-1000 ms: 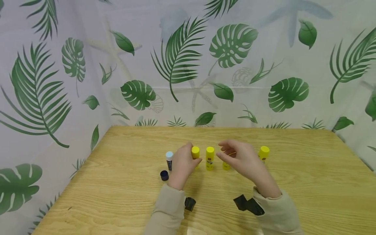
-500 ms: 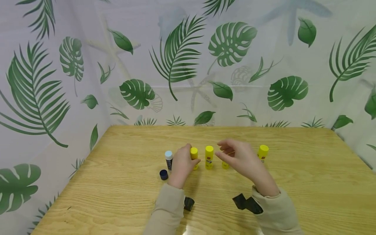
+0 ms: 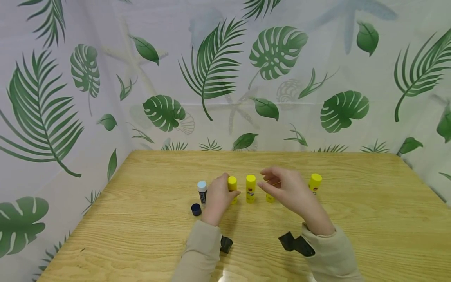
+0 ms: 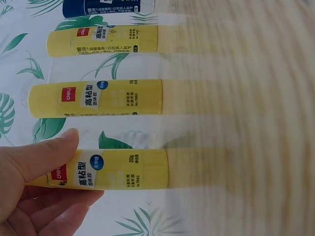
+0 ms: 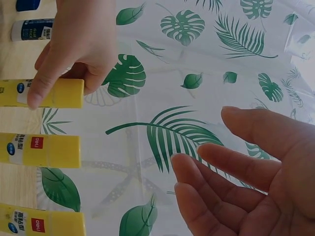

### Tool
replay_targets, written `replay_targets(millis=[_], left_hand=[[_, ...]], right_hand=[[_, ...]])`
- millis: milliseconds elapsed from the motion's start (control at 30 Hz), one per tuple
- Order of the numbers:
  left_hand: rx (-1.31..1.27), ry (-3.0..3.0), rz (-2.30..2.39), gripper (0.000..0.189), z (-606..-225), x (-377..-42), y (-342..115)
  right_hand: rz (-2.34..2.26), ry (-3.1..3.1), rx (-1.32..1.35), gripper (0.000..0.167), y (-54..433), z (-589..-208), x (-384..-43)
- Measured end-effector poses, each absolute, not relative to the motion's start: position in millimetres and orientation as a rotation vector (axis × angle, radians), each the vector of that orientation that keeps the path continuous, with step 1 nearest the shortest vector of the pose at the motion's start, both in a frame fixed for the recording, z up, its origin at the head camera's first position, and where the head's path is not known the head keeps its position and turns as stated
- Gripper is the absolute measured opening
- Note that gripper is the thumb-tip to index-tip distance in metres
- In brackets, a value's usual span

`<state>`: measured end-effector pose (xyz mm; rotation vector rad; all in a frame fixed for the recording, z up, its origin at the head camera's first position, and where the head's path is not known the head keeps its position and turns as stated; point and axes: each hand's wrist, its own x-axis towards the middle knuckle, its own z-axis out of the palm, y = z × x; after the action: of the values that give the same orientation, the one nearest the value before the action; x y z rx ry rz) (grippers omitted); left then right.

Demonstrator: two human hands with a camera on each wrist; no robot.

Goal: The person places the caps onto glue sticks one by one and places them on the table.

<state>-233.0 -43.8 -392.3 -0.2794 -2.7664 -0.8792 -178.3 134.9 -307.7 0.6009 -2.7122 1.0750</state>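
My left hand (image 3: pixel 217 197) grips an upright yellow glue stick (image 4: pixel 123 169) between thumb and fingers. To its right another yellow glue stick (image 3: pixel 250 189) stands on its own. My right hand (image 3: pixel 289 192) is held with relaxed, bent fingers and nothing in them; in the head view it partly covers a third yellow glue stick (image 3: pixel 270 197). In the right wrist view this right hand (image 5: pixel 241 182) shows its palm, apart from the row of sticks. Left of my left hand stands a navy glue stick (image 3: pixel 202 192) with a pale top, its dark cap (image 3: pixel 195 209) lying in front.
One more yellow glue stick (image 3: pixel 315 183) stands beyond my right hand. A navy tube (image 4: pixel 108 7) shows at the top of the left wrist view. The wooden table (image 3: pixel 141 235) ends at a leaf-printed curtain (image 3: pixel 225 78). Black straps hang from both sleeves.
The view shifts very slightly. Both hands stay in nearly the same place, the left one still gripping the yellow glue stick.
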Motion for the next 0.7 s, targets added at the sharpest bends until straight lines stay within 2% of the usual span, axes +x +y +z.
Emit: replay_targets(millis=[433,700], left_hand=[[-0.259,-2.773,-0.911,0.035,-393.7,-234.6,-44.5],[-0.246,-2.802,-0.926,0.045,-380.0,-230.9,-46.0]], right_hand=[[1.073,-2.72,0.593,0.031,133.9,-307.0,-177.5],[1.08,-2.727,0.588,0.032,133.0,-305.7,-176.7]])
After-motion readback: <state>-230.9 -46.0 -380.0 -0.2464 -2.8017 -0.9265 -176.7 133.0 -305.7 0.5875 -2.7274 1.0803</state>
